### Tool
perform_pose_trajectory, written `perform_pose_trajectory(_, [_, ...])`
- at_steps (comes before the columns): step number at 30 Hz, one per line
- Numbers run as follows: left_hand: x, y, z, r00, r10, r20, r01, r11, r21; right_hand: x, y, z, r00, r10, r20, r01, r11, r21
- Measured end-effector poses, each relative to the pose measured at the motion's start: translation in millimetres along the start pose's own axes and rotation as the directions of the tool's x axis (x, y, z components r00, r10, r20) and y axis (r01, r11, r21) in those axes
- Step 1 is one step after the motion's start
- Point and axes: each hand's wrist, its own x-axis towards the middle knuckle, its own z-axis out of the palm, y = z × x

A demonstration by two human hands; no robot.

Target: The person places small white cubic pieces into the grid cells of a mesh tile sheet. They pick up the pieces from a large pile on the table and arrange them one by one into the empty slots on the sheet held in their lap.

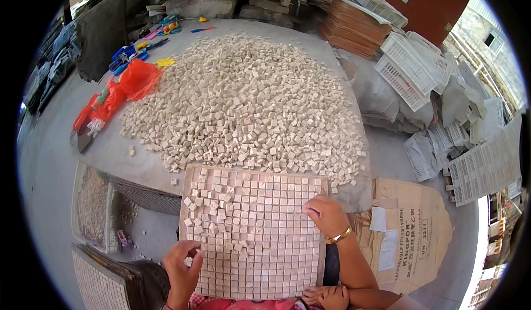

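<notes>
Left hand (183,265): thumb and fingers close, cannot tell if gripping. Right hand (327,217): fingertips bunched, any hold hidden. Square beige gridded tray (324,188) between both. Loose cream stone cubes (221,212) beyond left grip; low wrist sweep might scatter them.

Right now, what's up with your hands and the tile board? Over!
Left hand at left edge of tile board, right hand at its right edge. Loose tiles mostly on its left half. Another person's hand near lower right corner.
</notes>
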Motion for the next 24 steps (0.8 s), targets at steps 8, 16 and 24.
perform_pose_trajectory(8, [-6,19,6,0.998,0.057,0.025,-0.057,0.998,0.0,-2,7,7,0.996,-0.074,-0.056,0.067,0.991,-0.117])
perform_pose_trajectory(16, [-23,18,7,0.994,0.096,0.059,-0.097,0.995,0.003,-1,1,2,0.984,-0.119,-0.132,0.091,0.976,-0.199])
perform_pose_trajectory(24, [-29,12,-10,0.999,0.011,-0.03,-0.011,1.0,-0.012,6,-26,-21,0.982,0.093,-0.167,-0.074,0.99,0.12])
